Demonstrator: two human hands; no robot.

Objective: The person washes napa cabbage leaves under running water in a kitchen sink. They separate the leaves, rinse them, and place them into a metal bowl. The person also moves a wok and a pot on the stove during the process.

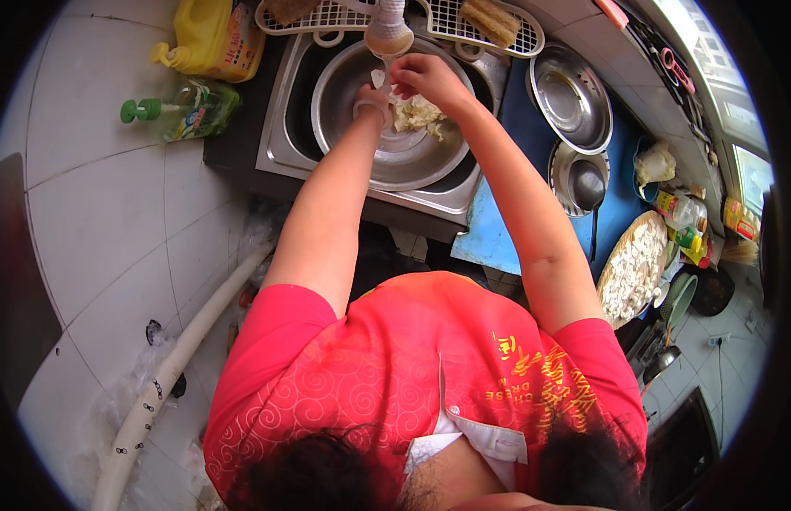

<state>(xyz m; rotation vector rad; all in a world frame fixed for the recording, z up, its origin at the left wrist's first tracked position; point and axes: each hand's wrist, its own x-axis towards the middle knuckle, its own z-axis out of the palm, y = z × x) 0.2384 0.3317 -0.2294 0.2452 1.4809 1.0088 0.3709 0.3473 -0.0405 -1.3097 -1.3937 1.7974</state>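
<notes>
A large steel basin (pixel 411 160) stands in the sink (pixel 287 144), beneath the faucet (pixel 389 35), from which water runs. Pale yellowish leafy pieces (pixel 418 115) lie in the basin. My left hand (pixel 372 101), with a bracelet at its wrist, is under the faucet over the basin's left part; a small white piece (pixel 378 78) shows at its fingertips and seems held. My right hand (pixel 424 76) is just right of the water stream, above the leafy pieces, fingers bent and a little apart; whether anything is between them cannot be told.
A white rack (pixel 319 19) with sponges is behind the basin. Left stand a yellow jug (pixel 201 38) and a green pump bottle (pixel 194 108). On the blue surface (pixel 491 223) at right are a steel bowl (pixel 571 96), a ladle (pixel 587 185) and a woven tray (pixel 651 223) of white pieces.
</notes>
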